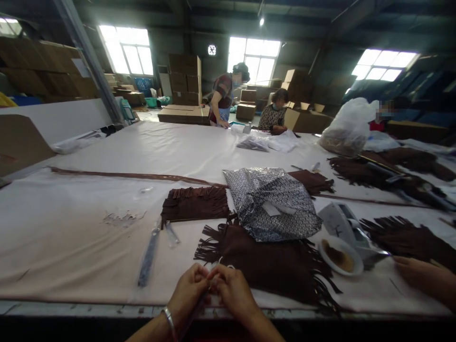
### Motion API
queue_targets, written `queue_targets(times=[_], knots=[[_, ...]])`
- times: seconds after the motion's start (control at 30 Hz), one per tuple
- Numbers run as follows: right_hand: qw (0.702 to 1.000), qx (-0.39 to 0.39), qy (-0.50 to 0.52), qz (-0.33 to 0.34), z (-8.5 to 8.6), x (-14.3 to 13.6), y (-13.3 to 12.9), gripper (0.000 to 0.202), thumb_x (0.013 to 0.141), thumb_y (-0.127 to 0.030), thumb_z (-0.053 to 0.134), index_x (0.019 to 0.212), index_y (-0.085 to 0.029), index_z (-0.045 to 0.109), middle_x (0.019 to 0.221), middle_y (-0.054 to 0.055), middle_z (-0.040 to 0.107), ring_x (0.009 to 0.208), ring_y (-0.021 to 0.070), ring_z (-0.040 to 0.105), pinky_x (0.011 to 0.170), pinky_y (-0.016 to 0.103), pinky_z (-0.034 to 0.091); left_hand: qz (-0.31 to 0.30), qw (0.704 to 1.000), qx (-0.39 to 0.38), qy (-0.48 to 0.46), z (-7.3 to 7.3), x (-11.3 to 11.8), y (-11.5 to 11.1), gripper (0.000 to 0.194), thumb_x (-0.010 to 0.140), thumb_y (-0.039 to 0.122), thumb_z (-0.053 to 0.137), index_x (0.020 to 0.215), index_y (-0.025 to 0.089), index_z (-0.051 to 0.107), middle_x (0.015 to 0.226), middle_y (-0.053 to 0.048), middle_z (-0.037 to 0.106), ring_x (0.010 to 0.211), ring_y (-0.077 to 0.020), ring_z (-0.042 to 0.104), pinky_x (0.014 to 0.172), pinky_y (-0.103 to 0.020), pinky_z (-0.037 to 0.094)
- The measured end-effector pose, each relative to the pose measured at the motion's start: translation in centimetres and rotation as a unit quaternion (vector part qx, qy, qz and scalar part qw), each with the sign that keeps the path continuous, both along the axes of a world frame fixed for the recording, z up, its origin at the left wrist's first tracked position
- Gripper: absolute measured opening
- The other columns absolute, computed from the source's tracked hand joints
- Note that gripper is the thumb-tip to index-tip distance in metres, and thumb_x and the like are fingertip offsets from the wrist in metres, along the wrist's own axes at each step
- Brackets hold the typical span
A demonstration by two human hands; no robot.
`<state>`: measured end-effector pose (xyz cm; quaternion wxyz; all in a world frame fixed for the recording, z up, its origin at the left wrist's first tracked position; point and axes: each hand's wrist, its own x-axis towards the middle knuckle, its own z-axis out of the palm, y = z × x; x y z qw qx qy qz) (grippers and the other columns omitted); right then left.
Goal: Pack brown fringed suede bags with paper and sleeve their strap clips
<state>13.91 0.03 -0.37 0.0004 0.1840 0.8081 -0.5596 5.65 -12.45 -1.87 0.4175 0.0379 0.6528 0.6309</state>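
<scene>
My left hand and my right hand meet at the table's front edge, fingers pinched together. Thin white loops show at the fingertips, but what the fingers grip is too small and hidden to name. Just beyond my right hand lies a dark brown fringed piece, flat on the table. A silver-and-black patterned plastic bag overlaps its far edge. Farther left is a folded brown fringed piece. Left of my hands, a blue-grey strip in a clear sleeve rests on the white cover.
Another person's hand reaches in at the right, near a white dish with brown contents and a whitish box-like device. More brown fringed pieces and a stuffed clear bag lie right. Several people work across the table.
</scene>
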Motion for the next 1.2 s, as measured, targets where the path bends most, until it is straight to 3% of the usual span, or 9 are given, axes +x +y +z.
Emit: queue_targets(times=[0.3,0.53,0.7,0.87,1.03,1.2], knots=[[0.977,0.205,-0.057,0.006,1.6,-0.8,-0.8,0.028,0.075,-0.010,0.051,0.083,-0.029,0.069,0.075,-0.001,0.071,0.073,0.0150,0.065,0.061,0.021,0.036,-0.031,0.999,0.018,-0.003,0.7,0.2,-0.4,0.042,0.064,0.044,0.076,0.080,0.021,0.045,0.058,0.004,0.060,0.042,-0.0110,0.052,0.038,-0.020,0.035],[0.951,0.289,-0.097,0.050,2.3,-1.6,-0.7,0.032,0.073,-0.013,0.055,0.098,-0.029,0.064,0.082,0.002,0.073,0.078,0.0204,0.067,0.061,0.024,0.034,-0.016,0.996,0.073,-0.043,0.0,0.0,-0.6,0.051,0.059,0.039,0.084,0.089,0.019,0.049,0.066,0.002,0.066,0.057,-0.0141,0.061,0.056,-0.026,0.049],[0.950,0.281,-0.124,0.055,2.5,-2.2,-0.5,0.043,0.068,-0.009,0.056,0.108,-0.025,0.056,0.090,0.004,0.073,0.085,0.0239,0.068,0.065,0.027,0.035,0.007,0.999,0.021,-0.046,-0.1,-0.3,-0.4,0.049,0.053,0.040,0.085,0.078,0.018,0.050,0.050,0.005,0.059,0.045,-0.0139,0.057,0.045,-0.023,0.041],[0.957,0.259,-0.120,0.049,2.5,-1.9,-0.3,0.039,0.073,-0.014,0.054,0.110,-0.025,0.054,0.091,0.004,0.072,0.089,0.0233,0.067,0.067,0.027,0.035,0.016,0.997,-0.016,-0.079,-0.7,-1.0,0.0,0.036,0.050,0.034,0.079,0.065,0.018,0.050,0.052,-0.002,0.066,0.045,-0.0175,0.060,0.046,-0.027,0.045],[0.966,0.225,-0.084,0.096,2.9,-1.1,0.6,0.041,0.075,-0.011,0.051,0.113,-0.027,0.054,0.090,0.001,0.072,0.090,0.0203,0.066,0.071,0.025,0.037,0.005,0.996,-0.027,-0.089,-0.6,-1.4,0.0,0.030,0.052,0.036,0.074,0.063,0.019,0.051,0.053,-0.006,0.067,0.045,-0.0215,0.062,0.039,-0.026,0.040],[0.951,0.276,-0.087,0.110,3.6,-0.8,0.4,0.043,0.074,-0.010,0.051,0.114,-0.025,0.055,0.093,0.005,0.073,0.091,0.0244,0.067,0.069,0.028,0.039,-0.004,0.996,-0.035,-0.079,-0.2,-1.4,0.4,0.023,0.052,0.030,0.073,0.059,0.017,0.054,0.047,-0.005,0.064,0.042,-0.0182,0.058,0.043,-0.026,0.041]])
